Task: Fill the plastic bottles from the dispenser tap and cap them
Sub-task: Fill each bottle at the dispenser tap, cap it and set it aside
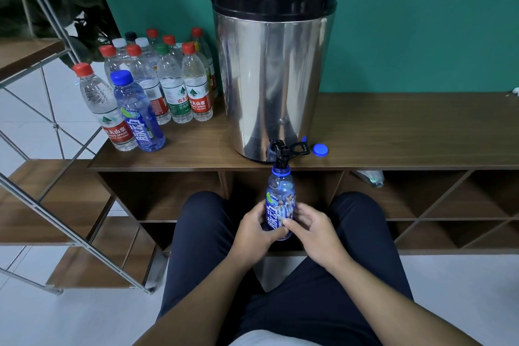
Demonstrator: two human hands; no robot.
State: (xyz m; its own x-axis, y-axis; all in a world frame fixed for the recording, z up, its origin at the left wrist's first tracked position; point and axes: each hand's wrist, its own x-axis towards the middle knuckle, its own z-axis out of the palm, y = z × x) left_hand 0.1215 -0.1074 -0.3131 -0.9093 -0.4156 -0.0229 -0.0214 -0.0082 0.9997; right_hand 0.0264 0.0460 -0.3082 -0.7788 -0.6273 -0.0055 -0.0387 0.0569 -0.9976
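Note:
A steel dispenser point(273, 87) with a black lid stands on the wooden shelf point(393, 132). Its black tap point(282, 153) hangs over the shelf's front edge. Directly under the tap I hold an uncapped blue bottle point(280, 194) upright, its open neck just below the spout. My left hand point(258, 229) grips the bottle's lower left side and my right hand point(314, 230) grips its lower right side, thumbs on the label. A loose blue cap point(320, 150) lies on the shelf right of the tap.
Several capped bottles point(168, 84) with red, white and green caps stand at the shelf's left end, with a capped blue bottle point(137, 115) in front. A metal-framed stair point(56, 177) rises at the left. My knees point(205, 213) flank the bottle. Open cubbies point(449, 199) sit below.

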